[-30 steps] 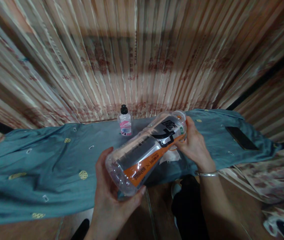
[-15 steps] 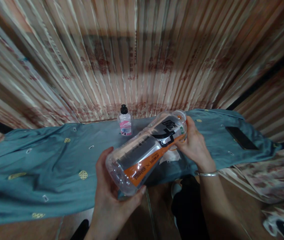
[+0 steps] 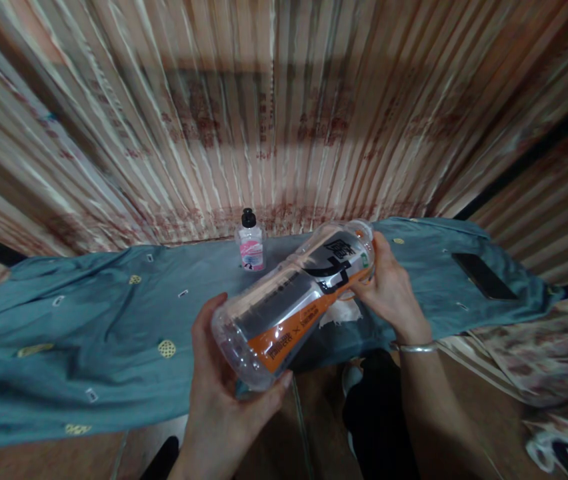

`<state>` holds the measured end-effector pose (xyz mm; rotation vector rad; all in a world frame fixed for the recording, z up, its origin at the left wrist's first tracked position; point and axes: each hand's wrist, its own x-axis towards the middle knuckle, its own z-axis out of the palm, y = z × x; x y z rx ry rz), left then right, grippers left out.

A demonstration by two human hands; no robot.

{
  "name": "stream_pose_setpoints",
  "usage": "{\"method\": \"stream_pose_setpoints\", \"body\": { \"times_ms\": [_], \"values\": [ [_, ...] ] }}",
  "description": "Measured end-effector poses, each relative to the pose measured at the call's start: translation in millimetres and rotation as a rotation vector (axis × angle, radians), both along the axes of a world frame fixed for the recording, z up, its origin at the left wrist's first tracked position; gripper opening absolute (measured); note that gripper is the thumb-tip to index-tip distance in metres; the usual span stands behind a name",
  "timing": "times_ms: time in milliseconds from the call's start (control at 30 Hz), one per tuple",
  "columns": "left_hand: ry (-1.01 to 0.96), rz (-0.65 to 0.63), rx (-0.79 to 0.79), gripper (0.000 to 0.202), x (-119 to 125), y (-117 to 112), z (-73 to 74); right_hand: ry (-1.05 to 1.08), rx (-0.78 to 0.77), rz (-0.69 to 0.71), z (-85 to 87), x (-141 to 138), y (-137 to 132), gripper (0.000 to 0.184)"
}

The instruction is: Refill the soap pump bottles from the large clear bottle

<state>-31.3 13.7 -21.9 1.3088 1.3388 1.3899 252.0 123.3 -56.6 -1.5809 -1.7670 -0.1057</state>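
Both my hands hold a large clear plastic bottle (image 3: 294,300) with a grey and orange label, tilted so its neck points to the upper right. Around the base end wraps my left hand (image 3: 227,393), thumb below and fingers behind. My right hand (image 3: 389,287) grips the neck end, with some fingers hidden behind the bottle. Whether a cap is on the neck is hard to make out. Behind the big bottle, a small clear bottle (image 3: 251,247) with a black cap and pink label stands upright on the cloth. A torn white piece (image 3: 341,313), perhaps tissue, lies partly hidden beneath the large bottle.
A blue-green patterned cloth (image 3: 114,333) covers the narrow surface before me. A dark phone (image 3: 483,276) lies at its right end. Pleated curtains (image 3: 274,120) hang behind and at both sides. White and black items (image 3: 564,453) are at the lower right.
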Motion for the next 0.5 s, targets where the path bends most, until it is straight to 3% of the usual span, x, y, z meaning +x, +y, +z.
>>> {"method": "stream_pose_setpoints", "body": {
  "times_ms": [300,500],
  "values": [
    [0.009,-0.028,-0.016,0.095,-1.4,0.9,3.4,0.010,-0.014,0.006,1.2,-0.1,-0.7,0.087],
    [-0.087,0.088,-0.087,0.094,8.8,-2.5,10.5,0.015,0.001,0.012,2.2,-0.7,-1.8,0.083]
  ]
}}
